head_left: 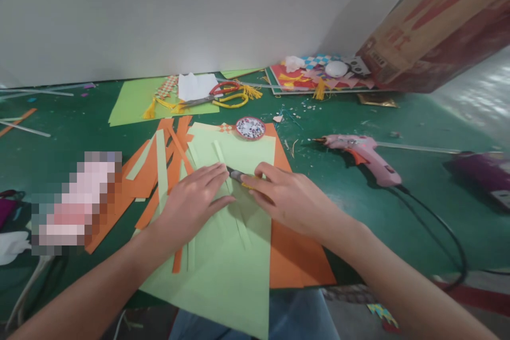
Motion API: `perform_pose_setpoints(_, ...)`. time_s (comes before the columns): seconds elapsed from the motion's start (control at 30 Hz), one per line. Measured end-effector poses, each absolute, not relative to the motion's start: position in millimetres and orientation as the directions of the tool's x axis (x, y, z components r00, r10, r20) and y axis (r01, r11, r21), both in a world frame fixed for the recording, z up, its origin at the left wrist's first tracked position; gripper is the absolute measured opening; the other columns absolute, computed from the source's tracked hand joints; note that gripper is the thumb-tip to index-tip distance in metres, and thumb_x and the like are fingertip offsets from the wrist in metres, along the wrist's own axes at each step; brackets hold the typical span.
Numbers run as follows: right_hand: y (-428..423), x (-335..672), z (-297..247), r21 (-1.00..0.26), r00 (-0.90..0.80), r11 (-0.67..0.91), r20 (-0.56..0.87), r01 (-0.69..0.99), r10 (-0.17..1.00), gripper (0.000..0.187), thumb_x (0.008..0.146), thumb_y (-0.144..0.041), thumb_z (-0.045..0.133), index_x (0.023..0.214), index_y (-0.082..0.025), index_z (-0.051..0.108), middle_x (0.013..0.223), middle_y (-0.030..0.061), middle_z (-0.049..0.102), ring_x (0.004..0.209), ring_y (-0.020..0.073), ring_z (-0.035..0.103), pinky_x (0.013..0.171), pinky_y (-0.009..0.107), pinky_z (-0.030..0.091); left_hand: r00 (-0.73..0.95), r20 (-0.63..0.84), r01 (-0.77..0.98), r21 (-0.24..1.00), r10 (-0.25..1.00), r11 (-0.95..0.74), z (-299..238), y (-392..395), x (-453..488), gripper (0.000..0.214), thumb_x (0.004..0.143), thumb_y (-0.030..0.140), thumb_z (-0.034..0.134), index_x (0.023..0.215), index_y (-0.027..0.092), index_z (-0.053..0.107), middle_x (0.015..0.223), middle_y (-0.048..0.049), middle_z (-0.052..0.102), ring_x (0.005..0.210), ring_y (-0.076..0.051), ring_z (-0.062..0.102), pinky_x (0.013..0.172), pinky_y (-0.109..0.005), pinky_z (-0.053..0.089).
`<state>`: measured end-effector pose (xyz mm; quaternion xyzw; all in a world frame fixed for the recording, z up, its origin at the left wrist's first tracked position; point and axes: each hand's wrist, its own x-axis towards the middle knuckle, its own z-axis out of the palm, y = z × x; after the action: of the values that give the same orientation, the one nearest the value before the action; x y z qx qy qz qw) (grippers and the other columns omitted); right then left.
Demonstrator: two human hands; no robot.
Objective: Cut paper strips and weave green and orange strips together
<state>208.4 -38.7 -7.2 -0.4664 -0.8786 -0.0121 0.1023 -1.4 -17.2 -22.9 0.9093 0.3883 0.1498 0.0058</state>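
Observation:
My left hand lies flat with fingers stretched out on a light green paper sheet, pressing it down. My right hand is closed around a small craft knife with a yellow body, its dark tip on the green sheet just beside my left fingertips. Narrow slits and cut strips run along the green sheet. An orange sheet lies under it. Loose orange and green strips fan out to the left.
A pink glue gun with a black cord lies to the right. A round dish of googly eyes sits behind the sheets. Red-handled scissors, yellow tassels and green paper lie farther back. A cardboard box stands at the back right.

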Motion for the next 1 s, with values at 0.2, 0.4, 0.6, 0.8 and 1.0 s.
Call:
perform_pose_setpoints(0.2, -39.5, 208.5, -8.6, -0.065, -0.545, 0.566, 0.199, 0.822, 0.814, 0.03, 0.09, -0.02, 0.048, 0.116, -0.018, 0.063, 0.086, 0.0055, 0.059, 0.059, 0.0094, 0.051, 0.051, 0.022, 0.036, 0.674, 0.308, 0.677, 0.107, 0.671, -0.729, -22.6, -16.7, -1.5, 0.046, 0.094, 0.045, 0.04, 0.116, 0.011, 0.061, 0.123, -0.0124, 0.063, 0.116, -0.024, 0.058, 0.098, -0.038, 0.05)
perform_pose_setpoints(0.4, -51.7, 208.9, -5.4, -0.062, -0.577, 0.595, 0.182, 0.802, 0.796, 0.032, 0.09, -0.019, 0.046, 0.117, -0.018, 0.062, 0.084, 0.0056, 0.06, 0.062, 0.0108, 0.056, 0.05, 0.022, 0.037, 0.696, 0.386, 0.627, 0.083, 0.605, -0.774, -19.5, -16.8, -0.4, 0.036, 0.094, 0.041, 0.043, 0.103, 0.013, 0.064, 0.101, -0.0099, 0.072, 0.096, -0.023, 0.066, 0.084, -0.037, 0.055)
perform_pose_setpoints(0.6, -58.0, 208.1, -6.3, -0.054, -0.579, 0.598, 0.195, 0.799, 0.791, 0.03, 0.088, -0.019, 0.049, 0.115, -0.017, 0.064, 0.085, 0.0055, 0.061, 0.062, 0.0111, 0.057, 0.05, 0.022, 0.039, 0.657, 0.338, 0.678, 0.125, 0.674, -0.724, -23.5, -13.7, -1.8, 0.049, 0.092, 0.052, 0.038, 0.113, 0.013, 0.06, 0.115, -0.0116, 0.067, 0.112, -0.025, 0.059, 0.092, -0.039, 0.051)
perform_pose_setpoints(0.8, -55.7, 207.9, -9.0, -0.043, -0.574, 0.595, 0.212, 0.803, 0.791, 0.032, 0.091, -0.019, 0.043, 0.115, -0.016, 0.064, 0.086, 0.0064, 0.061, 0.062, 0.011, 0.057, 0.051, 0.022, 0.04, 0.66, 0.29, 0.699, 0.099, 0.693, -0.708, -28.2, -10.8, -4.4, 0.067, 0.089, 0.062, 0.032, 0.123, 0.01, 0.055, 0.131, -0.0155, 0.057, 0.125, -0.027, 0.05, 0.103, -0.042, 0.044)
perform_pose_setpoints(1.0, -52.4, 209.1, -6.8, -0.025, -0.58, 0.594, 0.187, 0.804, 0.793, 0.034, 0.092, -0.019, 0.041, 0.119, -0.017, 0.061, 0.087, 0.0072, 0.06, 0.062, 0.0106, 0.056, 0.05, 0.022, 0.039, 0.682, 0.299, 0.687, 0.054, 0.668, -0.725, -27.6, -11.2, -4.2, 0.064, 0.091, 0.058, 0.032, 0.123, 0.007, 0.056, 0.13, -0.0167, 0.057, 0.124, -0.027, 0.051, 0.103, -0.042, 0.044)
